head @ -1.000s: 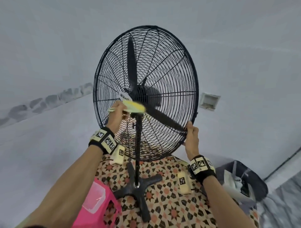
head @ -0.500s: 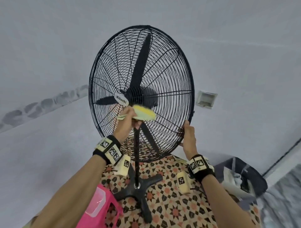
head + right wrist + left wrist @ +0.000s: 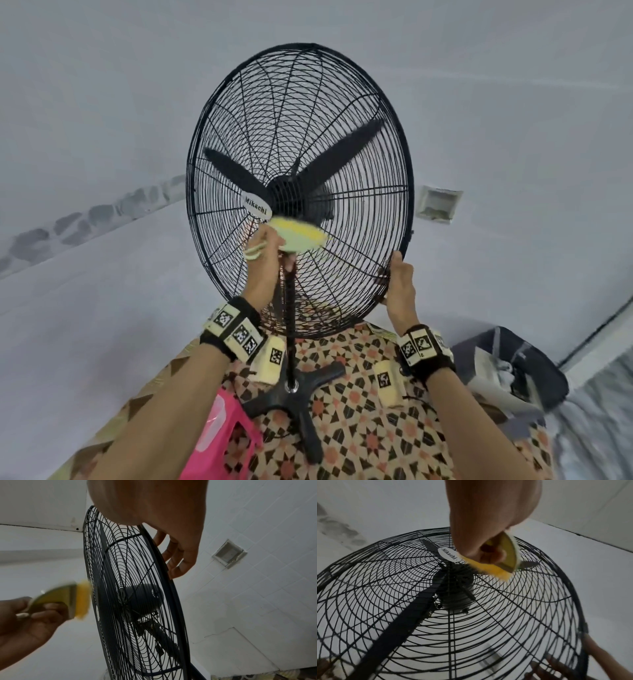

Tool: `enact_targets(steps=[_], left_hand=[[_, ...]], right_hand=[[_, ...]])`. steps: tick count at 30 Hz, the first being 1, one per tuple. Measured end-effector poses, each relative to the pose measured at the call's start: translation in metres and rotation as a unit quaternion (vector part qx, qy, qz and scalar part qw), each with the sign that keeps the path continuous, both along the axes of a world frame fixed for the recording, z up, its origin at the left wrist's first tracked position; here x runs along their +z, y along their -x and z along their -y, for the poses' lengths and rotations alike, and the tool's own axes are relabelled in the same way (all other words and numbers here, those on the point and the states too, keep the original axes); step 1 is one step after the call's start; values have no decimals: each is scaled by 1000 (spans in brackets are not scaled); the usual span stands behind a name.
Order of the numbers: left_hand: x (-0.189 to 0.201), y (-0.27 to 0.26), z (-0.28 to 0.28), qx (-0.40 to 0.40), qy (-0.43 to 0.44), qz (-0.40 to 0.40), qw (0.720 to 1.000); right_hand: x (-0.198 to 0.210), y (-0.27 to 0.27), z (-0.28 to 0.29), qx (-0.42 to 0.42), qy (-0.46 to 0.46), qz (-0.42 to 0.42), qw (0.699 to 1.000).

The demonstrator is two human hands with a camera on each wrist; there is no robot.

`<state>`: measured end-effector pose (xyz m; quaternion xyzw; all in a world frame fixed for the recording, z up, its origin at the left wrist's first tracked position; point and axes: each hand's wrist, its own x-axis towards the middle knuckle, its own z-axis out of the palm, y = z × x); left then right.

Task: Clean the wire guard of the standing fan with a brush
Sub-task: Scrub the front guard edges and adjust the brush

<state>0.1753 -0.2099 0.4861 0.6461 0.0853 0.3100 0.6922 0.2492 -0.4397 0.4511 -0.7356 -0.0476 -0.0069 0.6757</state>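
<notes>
A black standing fan with a round wire guard (image 3: 301, 102) stands before me on a patterned mat. My left hand (image 3: 265, 267) grips a pale green brush (image 3: 296, 236) with yellow bristles (image 3: 489, 570), pressed against the front guard (image 3: 471, 628) just below the white "Mikachi" badge (image 3: 256, 205). In the right wrist view the brush (image 3: 68, 599) meets the guard (image 3: 120, 574) at hub height. My right hand (image 3: 399, 287) holds the guard's rim at lower right, with its fingers (image 3: 176, 557) curled round the rim's back edge. The blades (image 3: 342, 150) show behind the wires.
The fan's cross-shaped base (image 3: 298, 394) sits on the tiled-pattern mat (image 3: 359, 428). A pink plastic container (image 3: 219, 435) lies at lower left. A dark bag (image 3: 513, 370) with papers sits at lower right. A recessed wall box (image 3: 436, 204) is behind the fan.
The brush has swept along the guard below the hub, from left of the pole to right of it. The blades have turned. My right hand has kept its hold on the rim.
</notes>
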Motion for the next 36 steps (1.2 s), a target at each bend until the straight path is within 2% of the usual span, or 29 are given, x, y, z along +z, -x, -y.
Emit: enact_targets(steps=[2, 3, 6, 7, 8, 12, 13, 16, 18, 22, 23, 28, 30, 33, 34, 36], left_hand=[[-3, -5, -1, 51, -1, -8, 999], [-5, -5, 4, 29, -20, -15, 999], [-8, 6, 24, -107, -82, -44, 990], [-10, 10, 28, -124, -90, -52, 987], [-11, 11, 29, -119, -82, -50, 988], [-11, -1, 14, 10, 24, -37, 999], [-10, -3, 12, 8, 22, -41, 999], [-13, 1, 25, -73, -47, -56, 995], [-13, 9, 37, -100, -59, -62, 991], [-6, 5, 33, -4, 14, -17, 1000], [-4, 3, 31, -2, 16, -19, 1000], [-11, 18, 57, -131, -77, -69, 986], [-11, 23, 58, -121, -54, -55, 990], [-8, 16, 48, -38, 0, -36, 999], [-8, 13, 46, -37, -2, -38, 999], [-10, 16, 55, -82, -33, -56, 994]], right_hand=[[-1, 0, 0, 9, 5, 0, 1000], [0, 2, 1, 11, 2, 1, 1000], [4, 0, 3, 14, -7, -4, 1000], [4, -2, 5, 18, -7, -9, 1000], [3, -4, 7, 23, -10, -14, 1000], [4, -5, 8, 41, 4, -35, 999], [5, -4, 8, 50, 2, -36, 998], [10, -4, 10, 70, -12, -46, 996], [14, -4, 15, 92, -18, -53, 994], [15, -3, 18, 110, -20, -61, 992], [15, -1, 17, 109, -22, -58, 992], [9, -8, 16, 100, -29, -60, 993], [7, -9, 17, 93, -28, -63, 993], [8, -5, 15, 96, -30, -59, 993], [10, -3, 13, 97, -29, -57, 993], [10, -2, 11, 88, -29, -57, 994]])
